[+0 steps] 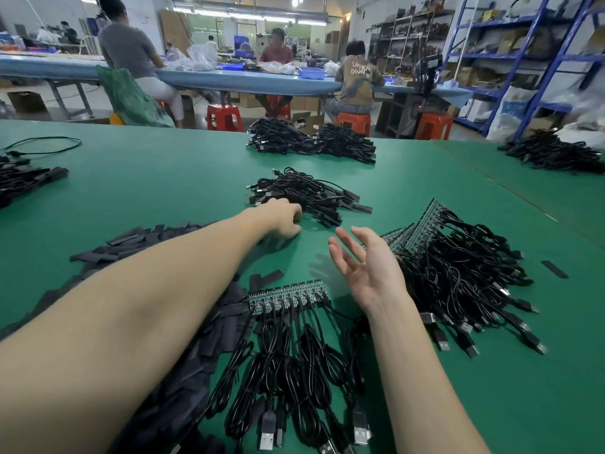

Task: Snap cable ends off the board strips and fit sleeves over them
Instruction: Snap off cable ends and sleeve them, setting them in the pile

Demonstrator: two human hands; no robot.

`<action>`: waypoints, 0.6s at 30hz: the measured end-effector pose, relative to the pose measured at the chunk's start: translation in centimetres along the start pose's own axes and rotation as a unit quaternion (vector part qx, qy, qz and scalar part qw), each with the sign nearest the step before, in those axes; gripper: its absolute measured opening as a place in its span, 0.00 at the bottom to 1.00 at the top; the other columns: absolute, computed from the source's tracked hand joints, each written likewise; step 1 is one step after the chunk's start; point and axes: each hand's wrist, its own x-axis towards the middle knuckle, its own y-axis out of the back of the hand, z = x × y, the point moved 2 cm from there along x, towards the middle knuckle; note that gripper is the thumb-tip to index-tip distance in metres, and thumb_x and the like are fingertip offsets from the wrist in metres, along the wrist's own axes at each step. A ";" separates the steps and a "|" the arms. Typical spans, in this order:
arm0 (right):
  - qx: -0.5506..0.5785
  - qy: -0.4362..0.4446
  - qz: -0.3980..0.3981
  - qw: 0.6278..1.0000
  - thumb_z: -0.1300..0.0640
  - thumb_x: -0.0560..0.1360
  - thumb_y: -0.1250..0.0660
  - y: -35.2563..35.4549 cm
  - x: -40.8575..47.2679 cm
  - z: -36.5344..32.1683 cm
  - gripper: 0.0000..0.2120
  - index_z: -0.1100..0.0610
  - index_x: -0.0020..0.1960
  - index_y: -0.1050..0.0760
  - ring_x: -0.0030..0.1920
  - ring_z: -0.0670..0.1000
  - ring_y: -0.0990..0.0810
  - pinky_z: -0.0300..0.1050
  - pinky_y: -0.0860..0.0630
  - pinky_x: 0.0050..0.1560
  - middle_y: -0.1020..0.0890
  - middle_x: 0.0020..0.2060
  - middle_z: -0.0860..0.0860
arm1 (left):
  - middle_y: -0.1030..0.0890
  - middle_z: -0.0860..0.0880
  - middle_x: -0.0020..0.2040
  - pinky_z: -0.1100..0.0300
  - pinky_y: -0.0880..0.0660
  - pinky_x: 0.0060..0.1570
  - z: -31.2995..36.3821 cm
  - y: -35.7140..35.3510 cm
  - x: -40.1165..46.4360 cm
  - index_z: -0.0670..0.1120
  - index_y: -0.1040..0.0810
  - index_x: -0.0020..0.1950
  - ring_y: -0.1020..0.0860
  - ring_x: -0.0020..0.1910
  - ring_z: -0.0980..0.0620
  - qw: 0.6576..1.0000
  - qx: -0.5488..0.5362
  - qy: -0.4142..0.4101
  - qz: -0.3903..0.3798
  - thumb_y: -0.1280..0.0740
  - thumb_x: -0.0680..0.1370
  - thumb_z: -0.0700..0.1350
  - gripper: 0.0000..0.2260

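Board strip (288, 298) lies just beside open right hand (366, 267).

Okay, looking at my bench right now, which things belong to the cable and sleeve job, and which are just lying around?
Part of the job:
board strip with cables
stack of board strips
black sleeves
finished cable pile
left hand, at that pile
right hand, empty

Lying about:
loose cable
red stools
blue shelving

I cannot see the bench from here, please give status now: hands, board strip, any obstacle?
Left hand at the finished cable pile, grip unclear. Right hand open, empty. Board strip lies untouched between forearms. Nothing blocking.
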 end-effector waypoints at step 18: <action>-0.739 0.072 -0.029 0.670 0.47 0.75 0.32 -0.7 -0.2 0.4 0.09 0.48 0.52 0.18 0.52 0.53 0.20 0.42 0.27 0.49 0.16 0.50 0.51 | 0.18 0.57 0.47 0.63 0.28 0.49 1.8 -1.6 -12.8 0.53 0.19 0.50 0.21 0.44 0.60 0.944 -0.309 -0.016 0.118 0.33 0.80 0.52 0.05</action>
